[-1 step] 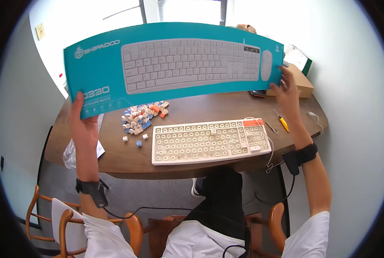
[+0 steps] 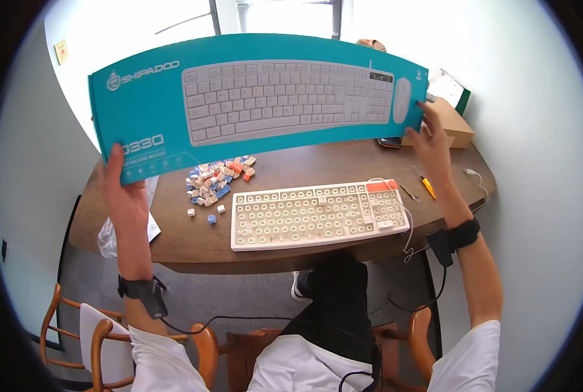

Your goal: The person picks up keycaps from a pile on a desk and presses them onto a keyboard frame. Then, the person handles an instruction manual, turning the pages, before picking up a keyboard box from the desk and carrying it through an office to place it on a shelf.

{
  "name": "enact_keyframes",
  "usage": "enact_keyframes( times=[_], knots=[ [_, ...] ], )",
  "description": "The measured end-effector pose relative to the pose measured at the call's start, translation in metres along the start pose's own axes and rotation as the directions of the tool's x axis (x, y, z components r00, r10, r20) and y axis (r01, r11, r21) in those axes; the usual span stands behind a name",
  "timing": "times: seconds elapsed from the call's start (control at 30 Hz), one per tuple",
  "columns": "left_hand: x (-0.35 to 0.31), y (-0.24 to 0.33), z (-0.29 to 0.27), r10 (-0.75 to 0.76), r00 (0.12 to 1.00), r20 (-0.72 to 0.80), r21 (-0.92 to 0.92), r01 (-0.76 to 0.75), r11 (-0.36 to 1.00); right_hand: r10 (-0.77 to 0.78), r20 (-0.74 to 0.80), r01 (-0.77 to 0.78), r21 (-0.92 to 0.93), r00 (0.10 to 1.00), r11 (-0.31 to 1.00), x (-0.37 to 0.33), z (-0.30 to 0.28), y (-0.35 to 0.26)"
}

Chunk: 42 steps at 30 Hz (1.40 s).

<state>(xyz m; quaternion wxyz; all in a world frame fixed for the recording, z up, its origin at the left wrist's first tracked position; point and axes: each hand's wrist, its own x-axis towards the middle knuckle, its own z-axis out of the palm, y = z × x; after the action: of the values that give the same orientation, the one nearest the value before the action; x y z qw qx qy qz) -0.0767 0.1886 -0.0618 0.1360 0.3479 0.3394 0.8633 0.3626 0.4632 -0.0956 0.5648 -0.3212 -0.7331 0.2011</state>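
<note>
Both hands hold up a long teal keyboard box (image 2: 148, 111) above the far part of the desk, its front printed with a white keyboard and mouse. My left hand (image 2: 125, 189) grips its lower left corner, thumb on the front and the other fingers behind. At the right end, my right hand (image 2: 430, 137) has its fingertips on the edge, partly hidden. Below the box lies a cream keyboard (image 2: 298, 219) with most keycaps off and its switches showing. Beside it is a heap of white, blue and orange keycaps (image 2: 210, 183), with a few loose ones nearer me.
The dark wooden desk (image 2: 193, 242) has a clear plastic bag (image 2: 109, 238) at left. A yellow-handled screwdriver (image 2: 428, 188), a small metal tool (image 2: 409, 193) and a white cable (image 2: 477, 176) lie at right. Behind is a cardboard box (image 2: 458, 124). Wooden chairs (image 2: 95, 346) stand below.
The teal box has shifted slightly to the left, its left end a little more than the right. Both hands move with it and keep their hold.
</note>
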Motion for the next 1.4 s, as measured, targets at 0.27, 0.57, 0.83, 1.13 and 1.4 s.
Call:
enact_keyframes(
  times=[0.27, 0.57, 0.83, 1.13, 1.4],
  knots=[
    [-0.102, 0.054, 0.112, 0.530, 0.841, 0.106, 0.454, -0.515, 0.727, -0.155, 0.316, -0.008, 0.459, 0.936, 0.888, -0.063, -0.010, -0.149],
    [-0.219, 0.028, 0.209, 0.573, 0.380, 0.726, 0.136, -0.897, 0.421, -0.046, 0.146, -0.111, 0.891, 0.988, 0.441, -0.143, -0.045, -0.213],
    [-0.248, 0.016, 0.204, 0.300, 0.097, 0.949, -0.093, -0.823, 0.560, 0.315, -0.034, -0.210, 0.677, 0.949, 0.705, -0.177, -0.081, -0.189],
    [-0.147, 0.041, 0.056, 0.146, 0.602, 0.785, 0.585, -0.798, 0.141, 0.509, -0.113, -0.272, 0.736, 0.853, 0.620, -0.205, -0.159, -0.115],
    [-0.152, 0.063, -0.032, -0.314, 0.945, 0.096, 0.751, 0.138, 0.646, 0.584, -0.029, -0.393, 0.713, 0.811, 0.581, -0.220, -0.183, -0.068]
  ],
)
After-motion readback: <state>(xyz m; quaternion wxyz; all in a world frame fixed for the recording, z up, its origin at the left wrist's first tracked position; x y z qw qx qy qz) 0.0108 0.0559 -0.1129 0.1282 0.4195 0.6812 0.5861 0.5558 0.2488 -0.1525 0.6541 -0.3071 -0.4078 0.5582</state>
